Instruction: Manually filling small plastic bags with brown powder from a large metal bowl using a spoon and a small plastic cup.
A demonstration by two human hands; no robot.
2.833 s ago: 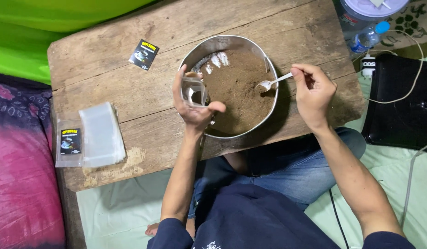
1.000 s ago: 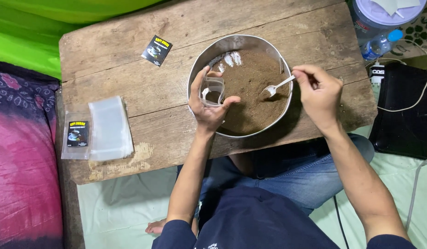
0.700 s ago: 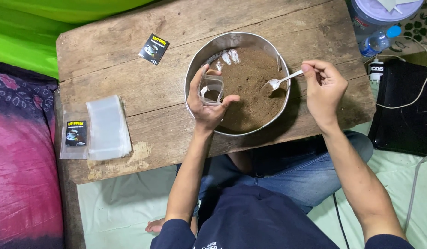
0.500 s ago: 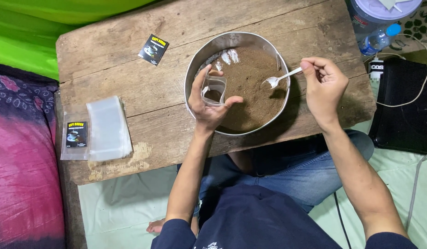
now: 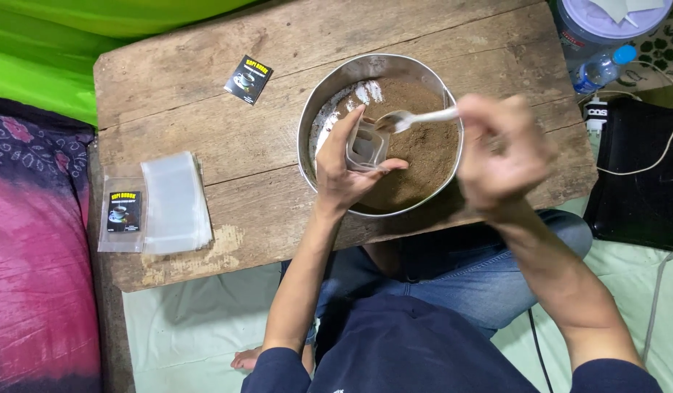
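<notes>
The pouch (image 5: 367,145), a small clear plastic one, is held over the near-left part of the bowl (image 5: 336,84) by the left hand (image 5: 344,171), whose fingers and thumb grasp it by its sides with the mouth turned up toward the spoon (image 5: 413,118). A little brown powder seems to lie in the pouch, though the plastic is too small to tell how much. The bowl is round and metal, and sits on the right half of the wooden table (image 5: 278,44); it holds a bed of brown powder (image 5: 427,145) that covers most of its floor, with a patch of pale powder against the far-left wall. The right hand (image 5: 500,149) is blurred; it is closed on the handle of the white spoon, whose head lies just at the pouch mouth, above the powder. On the left side of the table a stack of empty clear bags (image 5: 178,202) lies flat, and touching its left edge is a bag with a dark label (image 5: 122,215) inside. Another dark label (image 5: 248,79) lies alone on the bare wood, well apart from the stack and near the far-left rim of the bowl. Beyond the far-right corner of the table stand a lidded tub (image 5: 606,25) and a bottle (image 5: 602,70) with a blue cap.
</notes>
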